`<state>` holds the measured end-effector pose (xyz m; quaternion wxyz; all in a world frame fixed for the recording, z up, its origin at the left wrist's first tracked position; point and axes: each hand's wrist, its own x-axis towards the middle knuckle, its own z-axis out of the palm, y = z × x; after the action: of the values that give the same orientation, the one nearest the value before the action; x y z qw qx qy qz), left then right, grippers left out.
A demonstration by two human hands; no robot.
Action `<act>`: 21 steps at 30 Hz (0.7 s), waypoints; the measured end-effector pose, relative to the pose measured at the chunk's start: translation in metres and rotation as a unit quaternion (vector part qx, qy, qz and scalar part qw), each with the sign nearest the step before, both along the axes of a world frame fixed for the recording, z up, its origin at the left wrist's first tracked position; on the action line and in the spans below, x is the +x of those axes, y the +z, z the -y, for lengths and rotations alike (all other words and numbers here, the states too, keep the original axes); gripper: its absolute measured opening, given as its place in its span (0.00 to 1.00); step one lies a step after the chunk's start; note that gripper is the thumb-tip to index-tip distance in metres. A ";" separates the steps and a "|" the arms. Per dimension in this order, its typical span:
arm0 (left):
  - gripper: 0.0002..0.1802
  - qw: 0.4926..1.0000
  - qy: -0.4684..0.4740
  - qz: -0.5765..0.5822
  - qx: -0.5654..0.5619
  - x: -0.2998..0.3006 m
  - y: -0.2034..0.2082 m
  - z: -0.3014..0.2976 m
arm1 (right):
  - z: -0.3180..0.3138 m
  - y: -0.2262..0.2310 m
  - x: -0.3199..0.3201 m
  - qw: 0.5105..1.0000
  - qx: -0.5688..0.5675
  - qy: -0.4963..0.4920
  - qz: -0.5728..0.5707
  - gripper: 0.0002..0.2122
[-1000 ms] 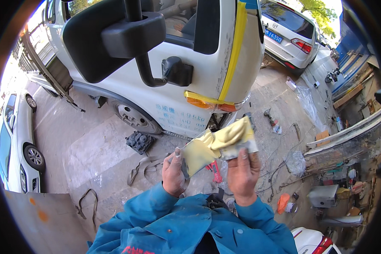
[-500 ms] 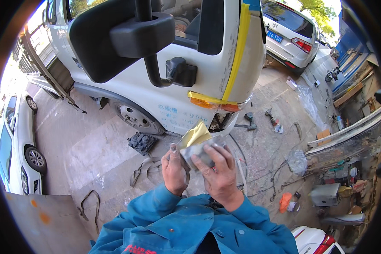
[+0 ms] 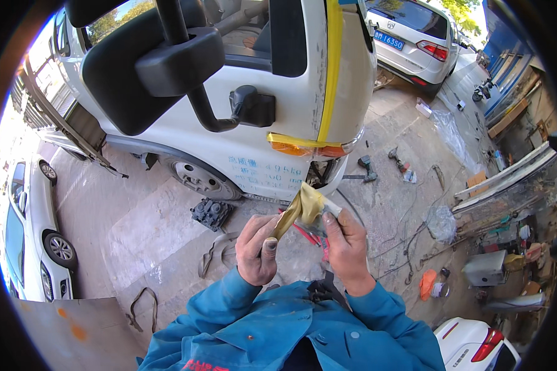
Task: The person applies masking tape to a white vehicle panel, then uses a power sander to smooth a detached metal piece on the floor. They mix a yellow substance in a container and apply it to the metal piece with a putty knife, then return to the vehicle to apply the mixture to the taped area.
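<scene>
My left hand [image 3: 257, 247] is closed on a thin putty spreader [image 3: 287, 216] coated in olive-yellow filler. Opposite it, my right hand [image 3: 345, 247] grips a pale flat plate [image 3: 332, 206], its thumb lying along the near side. A smooth mass of yellow body filler [image 3: 310, 205] sits between the two tools, where they meet. My fingers cover most of both tools, so their full shapes are hidden. Just beyond my hands stands the front corner of a white truck [image 3: 260, 151], with yellow masking tape [image 3: 332, 74] down its pillar and around an orange lamp [image 3: 291, 147].
The truck's black mirror [image 3: 182, 62] juts out at upper left. A dark mechanical part [image 3: 211, 214] and a strap [image 3: 213, 253] lie on the floor. Two power tools [image 3: 367, 169] rest to the right, near loose cables. Scrap panels [image 3: 507, 179] line the right side; a white car [image 3: 40, 235] stands left.
My hands have drawn apart slightly and turned. The spreader and plate now stand edge to edge with filler folded between them; before, my right fingers lay across the grey plate. My view has shifted a little.
</scene>
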<state>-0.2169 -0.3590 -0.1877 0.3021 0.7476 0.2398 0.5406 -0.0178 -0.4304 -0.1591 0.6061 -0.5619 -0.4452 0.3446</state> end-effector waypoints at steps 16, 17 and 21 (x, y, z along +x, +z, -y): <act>0.33 0.859 -0.108 0.336 -0.371 0.002 -0.007 -0.010 | 0.020 -0.005 0.018 0.992 0.114 -0.006 0.043 0.15; 0.32 0.831 -0.136 0.351 -0.409 0.003 -0.010 -0.007 | 0.021 -0.004 0.017 0.990 0.104 -0.061 -0.068 0.14; 0.33 0.744 -0.162 0.380 -0.525 0.013 -0.025 0.016 | 0.012 0.015 -0.021 0.977 0.160 -0.052 -0.130 0.16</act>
<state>-0.2038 -0.3752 -0.2129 0.7961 0.2306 0.2263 0.5117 -0.0384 -0.4420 -0.1446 0.7580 -0.4302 -0.3823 0.3070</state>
